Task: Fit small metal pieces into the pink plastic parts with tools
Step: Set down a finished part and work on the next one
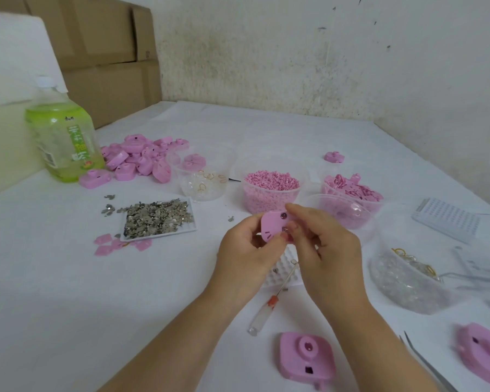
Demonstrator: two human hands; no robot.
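held part (270,225): pink
metal pieces (156,219): silvery grey
bottle (63,137): yellow-green
screwdriver (262,316): clear handle, seemingly orange collar
tabletop (68,278): white

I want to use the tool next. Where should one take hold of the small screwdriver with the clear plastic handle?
Take the small screwdriver by its clear handle, from above: it lies flat, handle nearest the person and free all round; the thin shaft points away over a white studded tray.
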